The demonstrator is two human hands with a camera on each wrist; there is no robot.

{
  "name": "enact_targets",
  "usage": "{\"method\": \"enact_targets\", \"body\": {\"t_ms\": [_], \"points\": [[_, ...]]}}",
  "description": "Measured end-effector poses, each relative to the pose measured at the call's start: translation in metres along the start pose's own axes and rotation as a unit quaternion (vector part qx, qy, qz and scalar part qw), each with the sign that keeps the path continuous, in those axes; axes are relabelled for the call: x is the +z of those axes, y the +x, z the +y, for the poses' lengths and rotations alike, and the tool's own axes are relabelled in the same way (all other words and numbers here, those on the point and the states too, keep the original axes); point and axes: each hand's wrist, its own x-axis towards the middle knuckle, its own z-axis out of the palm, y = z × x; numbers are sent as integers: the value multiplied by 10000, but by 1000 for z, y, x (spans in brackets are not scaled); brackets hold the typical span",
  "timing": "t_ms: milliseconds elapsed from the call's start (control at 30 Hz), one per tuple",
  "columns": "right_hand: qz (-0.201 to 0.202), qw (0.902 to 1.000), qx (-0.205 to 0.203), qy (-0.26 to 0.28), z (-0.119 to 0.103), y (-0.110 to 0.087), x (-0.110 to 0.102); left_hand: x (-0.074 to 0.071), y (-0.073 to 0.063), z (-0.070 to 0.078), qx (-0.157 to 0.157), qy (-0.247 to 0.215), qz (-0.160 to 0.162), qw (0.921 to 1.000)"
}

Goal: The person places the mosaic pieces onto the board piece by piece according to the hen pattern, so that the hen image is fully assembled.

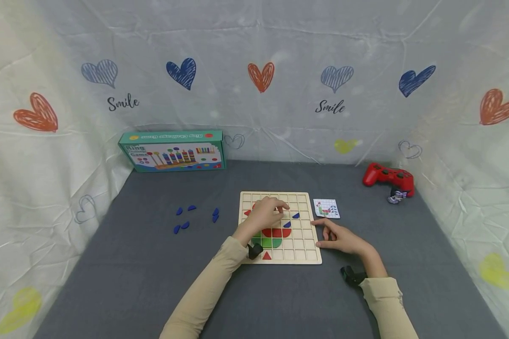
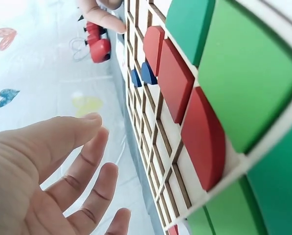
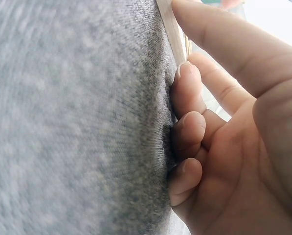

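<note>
— Hearts in red, blue and yellow dot a pale sheet (image 1: 220, 110) behind a dark gray tablecloth (image 1: 152, 292), where a person in tan sleeves works over a wooden board (image 1: 307, 247). How are the hands placed?

— Left hand (image 1: 265, 215) hovers above the board, thumb and forefinger tips close together, other fingers loosely bent, nothing visible between them. Right hand (image 1: 343, 239) sets thumb and forefinger apart at the board's right edge, its remaining fingers curled in.

— And the pieces?

— Two blue pieces (image 1: 287, 224) rest on the grid near the left fingertips, just beyond a row of red pieces (image 1: 275, 232). Green pieces (image 1: 275, 243) and a red triangle (image 1: 266, 256) lie closer to the person; loose blue pieces (image 1: 185, 225) wait to the board's left.

— What would good work look like?

— Setting blue pieces appears to be the job: a light pinch, a flat lowering, edges squared to the grid lines, a glance at the picture card (image 1: 326, 208) just beside the board. Steady right fingers should prevent sliding; a high left wrist should spare the laid pieces.

— Any lettering?

— "Ring Challenge Game" runs upside down atop a green box (image 1: 171, 150); "Smile" appears twice on the sheet. No brand is legible on the red controller (image 1: 388, 176) at far right.
</note>
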Motion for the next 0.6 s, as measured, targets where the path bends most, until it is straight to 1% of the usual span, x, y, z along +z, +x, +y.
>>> {"method": "enact_targets", "body": {"t_ms": [67,233,433,600], "points": [[-4,10000,32,33,0,0,0,-1,-4,-2,26,-12,119,9999],[-10,10000,31,30,0,1,0,-7,-16,-4,78,-253,376,9989],[-26,10000,-6,18,0,0,-1,-14,-28,-10,27,-439,570,9974],[36,9999,-113,-27,2,0,0,-18,-38,-19,115,-262,756,9967]]}}
